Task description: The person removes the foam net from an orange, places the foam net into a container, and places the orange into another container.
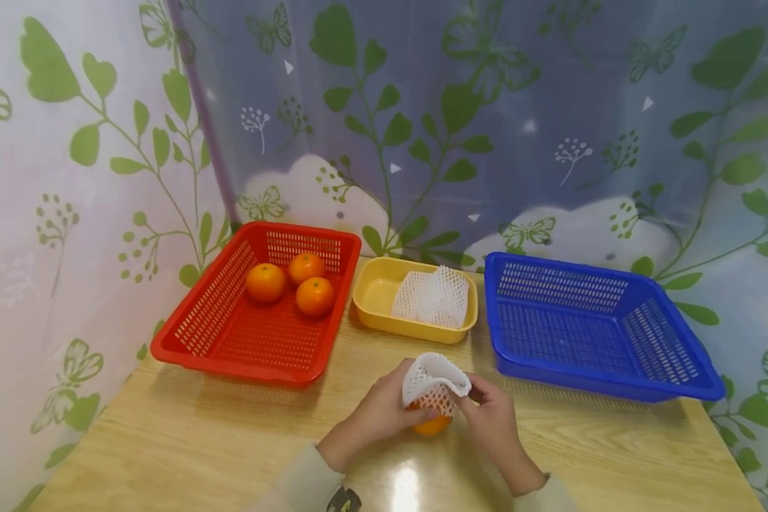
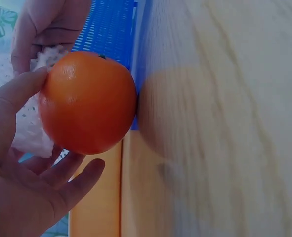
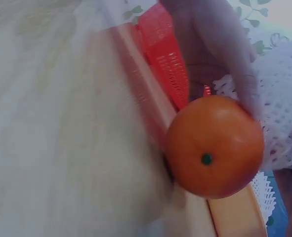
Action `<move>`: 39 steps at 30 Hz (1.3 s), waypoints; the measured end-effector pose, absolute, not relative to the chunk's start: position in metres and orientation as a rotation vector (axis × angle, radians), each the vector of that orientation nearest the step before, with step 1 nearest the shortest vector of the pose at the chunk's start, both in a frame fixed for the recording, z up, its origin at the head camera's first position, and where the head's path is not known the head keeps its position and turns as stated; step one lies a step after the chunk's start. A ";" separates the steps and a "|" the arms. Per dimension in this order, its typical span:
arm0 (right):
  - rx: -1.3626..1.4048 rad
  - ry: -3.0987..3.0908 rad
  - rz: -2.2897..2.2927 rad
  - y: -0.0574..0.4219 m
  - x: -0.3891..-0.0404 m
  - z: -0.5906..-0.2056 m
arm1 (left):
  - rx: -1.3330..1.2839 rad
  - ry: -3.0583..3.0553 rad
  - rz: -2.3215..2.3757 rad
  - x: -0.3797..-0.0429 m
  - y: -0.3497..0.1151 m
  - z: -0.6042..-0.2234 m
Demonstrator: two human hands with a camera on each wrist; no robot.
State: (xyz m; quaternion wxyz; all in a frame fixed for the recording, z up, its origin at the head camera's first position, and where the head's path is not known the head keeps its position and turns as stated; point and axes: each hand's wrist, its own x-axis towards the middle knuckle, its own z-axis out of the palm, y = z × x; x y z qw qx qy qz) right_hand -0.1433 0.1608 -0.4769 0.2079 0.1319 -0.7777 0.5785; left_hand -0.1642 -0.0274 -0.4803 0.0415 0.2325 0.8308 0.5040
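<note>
Just above the table, an orange (image 1: pixel 432 425) is partly covered by a white foam net sleeve (image 1: pixel 430 387). My left hand (image 1: pixel 384 407) holds the orange through the sleeve, its thumb lying along the side. The right hand (image 1: pixel 494 421) pinches the sleeve's rim at the right. In the left wrist view the bare underside of the orange (image 2: pixel 89 103) faces the table, and the net sleeve (image 2: pixel 29 126) bunches behind it. From the right wrist, the orange (image 3: pixel 215 146) shows a green stem spot, with the net (image 3: pixel 284 103) beside it.
A red basket (image 1: pixel 230 370) at the left holds three oranges (image 1: pixel 265 282). Behind my hands stands a yellow tray (image 1: pixel 374 291) with more white foam nets (image 1: pixel 432 297). At the right is a blue basket (image 1: pixel 557 348). A patterned curtain (image 1: pixel 422 107) hangs behind the wooden table (image 1: pixel 185 441).
</note>
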 end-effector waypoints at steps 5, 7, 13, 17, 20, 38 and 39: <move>0.188 -2.100 1.759 0.163 -0.153 -0.463 | 0.747 2.586 1.404 -0.165 -0.027 -0.478; 0.176 -2.054 1.773 0.164 -0.159 -0.455 | 0.756 2.607 1.349 -0.165 -0.027 -0.476; 0.158 -2.044 1.732 0.166 -0.180 -0.430 | 0.821 2.661 1.239 -0.164 -0.026 -0.470; 0.102 -2.113 1.692 0.167 -0.192 -0.420 | 0.815 2.641 1.240 -0.162 -0.025 -0.470; 0.079 -2.171 1.662 0.167 -0.202 -0.414 | 0.818 2.629 1.238 -0.162 -0.024 -0.471; 0.030 -2.545 1.550 0.144 -0.265 -0.394 | 0.802 2.646 1.185 -0.162 -0.026 -0.470; 0.023 -2.583 1.516 0.143 -0.267 -0.395 | 0.791 2.644 1.186 -0.162 -0.027 -0.470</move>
